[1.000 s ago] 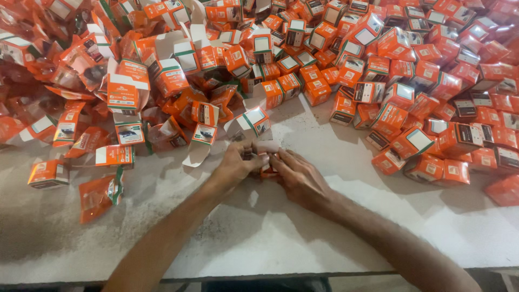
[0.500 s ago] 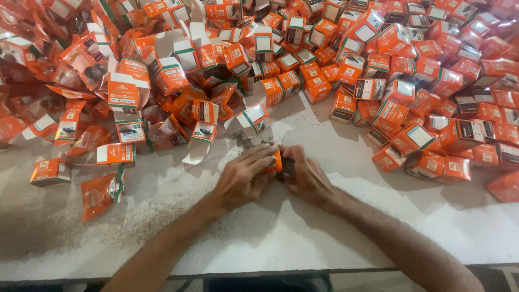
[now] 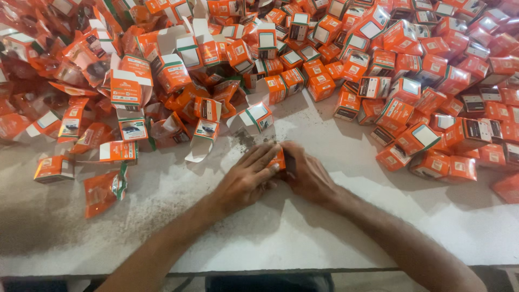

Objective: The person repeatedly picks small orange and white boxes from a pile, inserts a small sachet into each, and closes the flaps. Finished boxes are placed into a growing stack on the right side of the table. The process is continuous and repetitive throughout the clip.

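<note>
Hands meet at frame centre on the white table (image 3: pixel 303 238). Left hand (image 3: pixel 246 178) lies flat, fingers together, pressing on a small orange carton (image 3: pixel 278 160); right hand (image 3: pixel 308 174) cups the carton's other side, fingers curled against it. Carton mostly hidden, contents cannot tell. Open carton with white flaps (image 3: pixel 255 118) sits just above the hands. Heap of closed orange boxes (image 3: pixel 421 81) fills upper right; opened, flattened cartons (image 3: pixel 135 81) pile upper left. Crumpled orange pouch (image 3: pixel 105 188) lies lower left, apart.
</note>
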